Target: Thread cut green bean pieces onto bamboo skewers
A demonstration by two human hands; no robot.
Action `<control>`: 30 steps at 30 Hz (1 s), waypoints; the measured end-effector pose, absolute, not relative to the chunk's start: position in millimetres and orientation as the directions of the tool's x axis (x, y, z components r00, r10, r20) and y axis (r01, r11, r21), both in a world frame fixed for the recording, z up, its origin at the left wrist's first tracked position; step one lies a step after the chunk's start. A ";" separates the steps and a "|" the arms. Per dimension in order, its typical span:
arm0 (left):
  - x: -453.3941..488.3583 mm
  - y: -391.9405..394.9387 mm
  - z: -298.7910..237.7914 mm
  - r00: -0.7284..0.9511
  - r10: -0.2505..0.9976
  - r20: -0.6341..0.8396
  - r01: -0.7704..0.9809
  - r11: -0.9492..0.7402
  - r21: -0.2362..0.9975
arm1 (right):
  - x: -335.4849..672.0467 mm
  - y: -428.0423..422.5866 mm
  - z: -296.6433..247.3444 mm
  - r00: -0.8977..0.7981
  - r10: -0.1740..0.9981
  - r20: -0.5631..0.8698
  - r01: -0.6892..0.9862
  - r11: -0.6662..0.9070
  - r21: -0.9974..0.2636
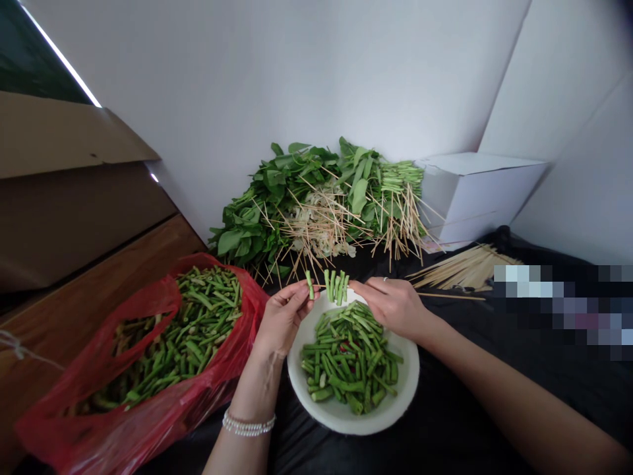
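Observation:
My left hand (pixel 283 318) pinches a short cut piece of green bean (pixel 309 284) between thumb and fingertips, above the rim of a white bowl (pixel 346 422). My right hand (pixel 391 306) reaches in from the right and seems to hold a small bundle of cut bean pieces (pixel 336 287) upright at its fingertips. Many more cut beans (pixel 351 359) fill the bowl. To the left, a red plastic bag (pixel 54 429) lies open, holding a large heap of cut beans (pixel 185 343).
Behind the bowl, leafy greens and bean stalks pierced with thin wooden skewers (pixel 316 204) lean against a white wall (pixel 247 86). A white box (pixel 475 198) stands to their right. Loose skewers (pixel 459 270) lie on black cloth (pixel 445 389). Cardboard (pixel 64 138) and a wooden board (pixel 99 270) are left.

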State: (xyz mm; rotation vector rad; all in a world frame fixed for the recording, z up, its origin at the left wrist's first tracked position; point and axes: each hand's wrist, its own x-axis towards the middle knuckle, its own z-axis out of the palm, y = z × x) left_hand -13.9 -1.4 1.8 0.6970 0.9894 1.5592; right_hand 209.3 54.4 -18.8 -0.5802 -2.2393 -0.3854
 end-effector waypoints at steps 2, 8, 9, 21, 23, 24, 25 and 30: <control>-13.2 -1.9 1.8 -0.218 0.973 -0.073 -0.473 -0.040 0.880 | 209.4 54.7 -19.3 -0.603 0.280 0.747 0.525 0.844 0.108; -13.2 -1.4 -3.0 -0.267 0.962 -0.065 -0.400 -0.050 0.915 | 209.4 54.0 -18.9 -0.625 0.255 0.737 0.535 0.828 0.168; -13.3 -1.3 -3.5 -0.266 0.962 -0.058 -0.388 -0.052 0.920 | 209.4 53.7 -18.5 -0.628 0.246 0.738 0.533 0.827 0.177; -10.0 -1.7 -3.1 -0.215 0.973 -0.079 -0.404 -0.015 0.915 | 208.2 51.2 -16.3 -0.608 0.215 0.764 0.498 0.853 0.156; -7.6 -1.6 -3.4 -0.200 0.976 -0.084 -0.413 -0.006 0.911 | 207.8 51.2 -16.2 -0.608 0.223 0.762 0.492 0.859 0.141; -6.6 -1.6 -3.6 -0.199 0.977 -0.083 -0.415 -0.007 0.910 | 207.6 51.2 -16.0 -0.607 0.226 0.762 0.489 0.862 0.135; -5.6 -1.8 -3.7 -0.203 0.976 -0.078 -0.414 -0.013 0.910 | 207.5 51.2 -15.8 -0.606 0.229 0.762 0.488 0.863 0.129; -1.3 -5.0 -3.5 -0.176 0.984 -0.020 -0.361 -0.046 0.931 | 207.2 50.9 -16.2 -0.595 0.269 0.758 0.500 0.862 0.087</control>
